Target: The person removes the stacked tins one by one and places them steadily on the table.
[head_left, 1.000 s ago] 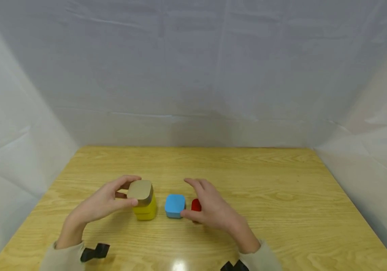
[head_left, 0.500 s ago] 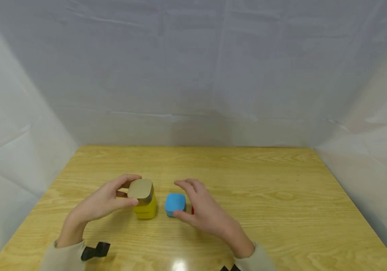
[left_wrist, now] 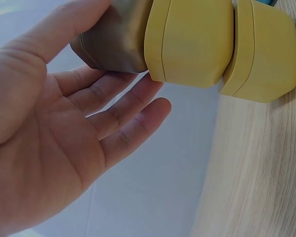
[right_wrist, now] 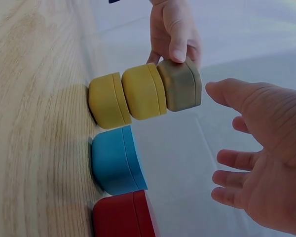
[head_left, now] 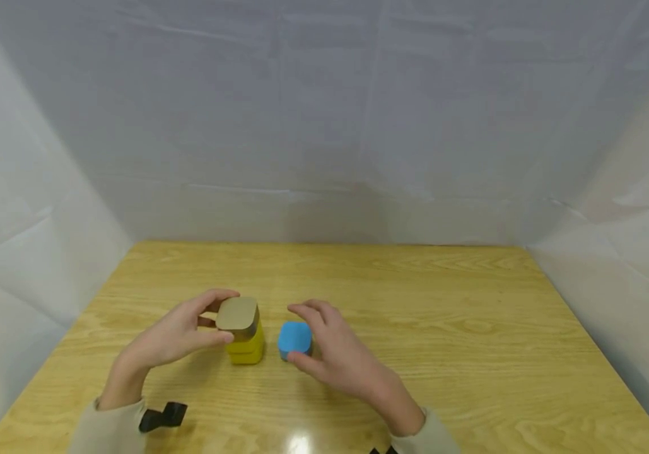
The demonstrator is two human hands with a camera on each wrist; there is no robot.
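Observation:
A brown block (head_left: 237, 313) sits tilted on top of two stacked yellow blocks (head_left: 246, 347) on the wooden table (head_left: 415, 315). My left hand (head_left: 210, 325) pinches the brown block (left_wrist: 113, 39) between thumb and fingers. The stack leans in the right wrist view, brown block (right_wrist: 180, 85) over yellow blocks (right_wrist: 143, 91). Right of the stack lies a blue block (head_left: 292, 337). My right hand (head_left: 308, 335) arches over it, fingers spread and apart from the blue block (right_wrist: 113, 160). A red block (right_wrist: 123, 217) lies beside the blue one, hidden by my right hand in the head view.
White sheets wall in the table at the back and on both sides. A black wrist mount (head_left: 162, 417) shows near my left sleeve at the table's front edge.
My right hand has moved left from the red block to over the blue block, now hiding the red one. My left hand has kept its hold on the brown block.

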